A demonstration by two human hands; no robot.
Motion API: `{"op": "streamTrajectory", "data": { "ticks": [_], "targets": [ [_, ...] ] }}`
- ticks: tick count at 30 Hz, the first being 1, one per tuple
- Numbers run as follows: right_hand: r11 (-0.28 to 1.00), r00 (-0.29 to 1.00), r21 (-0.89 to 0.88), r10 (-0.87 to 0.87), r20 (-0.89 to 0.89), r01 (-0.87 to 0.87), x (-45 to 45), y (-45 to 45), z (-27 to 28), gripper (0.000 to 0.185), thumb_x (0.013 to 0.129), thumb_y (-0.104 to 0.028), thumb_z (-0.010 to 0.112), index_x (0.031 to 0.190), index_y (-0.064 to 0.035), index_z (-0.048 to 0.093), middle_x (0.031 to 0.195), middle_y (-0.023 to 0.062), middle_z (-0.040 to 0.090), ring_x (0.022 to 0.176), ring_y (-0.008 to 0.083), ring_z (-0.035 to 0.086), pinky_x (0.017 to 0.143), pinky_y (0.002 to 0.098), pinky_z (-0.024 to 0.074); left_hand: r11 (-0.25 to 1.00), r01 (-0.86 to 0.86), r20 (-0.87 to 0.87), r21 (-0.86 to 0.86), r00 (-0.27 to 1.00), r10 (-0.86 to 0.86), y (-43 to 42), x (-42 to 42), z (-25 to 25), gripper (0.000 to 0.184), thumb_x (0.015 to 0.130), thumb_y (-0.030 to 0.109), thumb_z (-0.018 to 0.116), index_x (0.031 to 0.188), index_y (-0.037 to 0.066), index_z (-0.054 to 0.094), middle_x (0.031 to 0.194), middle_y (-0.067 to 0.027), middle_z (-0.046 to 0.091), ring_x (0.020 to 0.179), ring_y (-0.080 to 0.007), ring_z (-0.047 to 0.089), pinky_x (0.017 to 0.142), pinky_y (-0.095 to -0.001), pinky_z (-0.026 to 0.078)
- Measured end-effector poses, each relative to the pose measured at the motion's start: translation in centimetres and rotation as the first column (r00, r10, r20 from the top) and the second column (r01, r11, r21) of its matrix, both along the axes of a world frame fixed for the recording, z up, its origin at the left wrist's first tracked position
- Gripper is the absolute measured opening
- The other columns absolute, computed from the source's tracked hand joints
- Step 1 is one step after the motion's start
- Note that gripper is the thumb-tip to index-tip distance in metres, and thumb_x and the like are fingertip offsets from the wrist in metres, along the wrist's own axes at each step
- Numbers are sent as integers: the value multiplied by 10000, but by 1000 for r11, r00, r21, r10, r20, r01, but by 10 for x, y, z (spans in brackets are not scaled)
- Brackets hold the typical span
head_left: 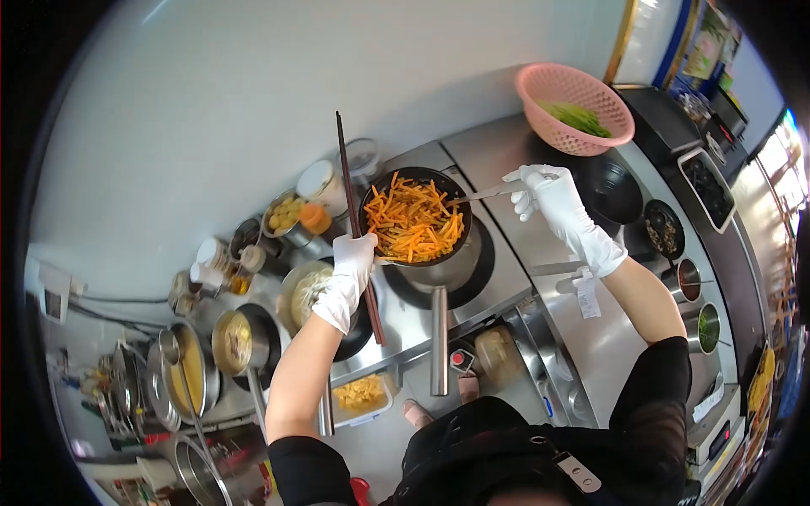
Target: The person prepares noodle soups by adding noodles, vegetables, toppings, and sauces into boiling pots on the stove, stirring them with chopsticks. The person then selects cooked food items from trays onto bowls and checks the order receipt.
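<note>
A black bowl full of orange, carrot-like strips is above a steel pan on the stove. My gloved left hand is closed around a pair of long dark chopsticks, which point up the view. Its fingers are at the bowl's lower left edge; whether they also grip the rim is unclear. To the right of the bowl, my gloved right hand pinches the handle of a metal utensil. The utensil's other end reaches in among the strips, so its head is hidden.
A pink basket with green vegetables stands at the back right. A black wok is beside my right wrist. Left of the stove are jars, a pan of pale liquid and a large pot. A container of yellow food sits below the counter.
</note>
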State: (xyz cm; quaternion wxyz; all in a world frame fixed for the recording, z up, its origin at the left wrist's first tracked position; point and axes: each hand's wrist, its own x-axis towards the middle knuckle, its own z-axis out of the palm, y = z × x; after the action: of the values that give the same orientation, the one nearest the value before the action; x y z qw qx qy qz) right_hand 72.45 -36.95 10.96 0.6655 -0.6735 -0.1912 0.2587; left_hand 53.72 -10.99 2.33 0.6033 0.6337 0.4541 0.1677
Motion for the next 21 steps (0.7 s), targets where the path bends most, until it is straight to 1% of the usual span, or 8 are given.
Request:
{"op": "streamTrajectory", "data": {
  "ticks": [4,6,7,11,14,16,18,21],
  "targets": [
    [993,990,-21,116,78,-115,-54,37,7,290,939,-180,456,964,43,640,645,94,585,498,145,557,475,263,485,993,-115,15,31,993,114,15,-79,8,136,760,103,592,719,-26,582,525,-42,498,375,-136,447,351,-281,336],
    [989,989,6,145,31,-146,-77,58,8,274,922,-170,482,941,59,630,649,128,598,496,151,571,456,246,480,990,-129,93,57,988,123,21,-115,10,133,756,95,591,712,-31,599,536,-39,518,392,-122,462,354,-271,345],
    [986,986,-22,167,24,-166,-89,68,7,298,942,-197,464,958,45,637,658,96,587,514,143,563,486,254,485,987,-153,91,55,985,148,30,-133,5,131,752,87,596,705,-35,612,552,-39,542,401,-111,470,357,-267,351],
    [977,977,-28,213,-29,-214,-132,105,6,296,945,-201,462,940,37,639,653,88,586,515,133,563,483,246,478,969,-247,109,30,964,242,49,-196,1,116,761,71,589,749,-43,609,561,-61,552,380,-115,459,337,-261,346],
    [967,963,-14,252,-90,-254,-163,132,6,292,943,-204,468,942,32,640,664,86,595,518,130,565,486,235,476,966,-249,18,64,969,248,60,-238,8,130,774,73,588,770,-57,596,572,-83,563,381,-125,477,329,-260,349],
    [962,958,4,271,-89,-272,-179,145,8,280,931,-206,496,934,31,644,664,95,601,523,139,577,483,242,492,959,-274,44,70,961,272,71,-263,0,142,783,74,586,773,-68,583,588,-101,575,385,-141,506,326,-267,352],
    [959,955,21,282,-88,-281,-193,154,12,268,918,-209,525,925,30,648,664,105,607,529,148,590,479,249,508,953,-302,103,18,949,299,91,-290,-26,138,782,68,584,776,-69,577,591,-111,577,385,-153,521,319,-268,347],
    [957,956,81,284,-79,-278,-204,161,12,241,895,-184,565,947,39,642,706,106,620,566,143,602,496,240,514,933,-358,118,-33,926,359,95,-320,-23,130,768,60,576,794,-66,565,585,-103,570,364,-154,502,313,-260,347]
  ]
}}
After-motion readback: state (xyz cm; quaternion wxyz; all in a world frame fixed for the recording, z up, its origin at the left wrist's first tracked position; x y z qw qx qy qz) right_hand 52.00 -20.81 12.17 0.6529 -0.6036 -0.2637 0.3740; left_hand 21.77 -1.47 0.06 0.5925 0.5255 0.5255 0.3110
